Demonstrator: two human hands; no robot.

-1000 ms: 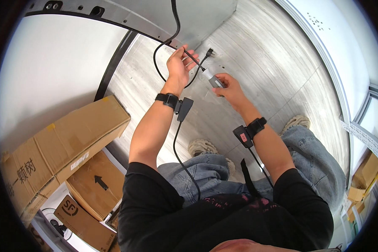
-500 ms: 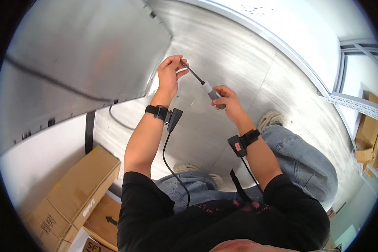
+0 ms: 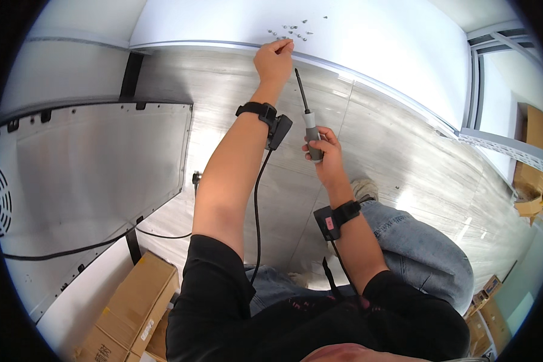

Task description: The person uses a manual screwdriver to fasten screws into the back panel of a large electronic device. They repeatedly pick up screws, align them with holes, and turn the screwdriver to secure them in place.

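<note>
My left hand (image 3: 273,60) reaches up to the edge of a white surface (image 3: 368,42), its fingers pinched together at that edge; whether a screw is in them I cannot tell. Several small screws (image 3: 292,28) lie on the white surface just beyond it. My right hand (image 3: 321,151) grips the grey handle of a screwdriver (image 3: 308,117) whose dark shaft points up toward the left hand. Both wrists carry black bands with small devices, and a cable hangs from the left one.
A grey metal panel (image 3: 96,169) with a vent and a black cable stands at the left. Cardboard boxes (image 3: 130,308) sit at the lower left and more at the right edge (image 3: 534,181). The floor (image 3: 404,157) is pale wood-look planks.
The view has swung toward the white surface. My left hand has stretched up from beside the screwdriver tip to the screws, and the right hand has turned the screwdriver upright.
</note>
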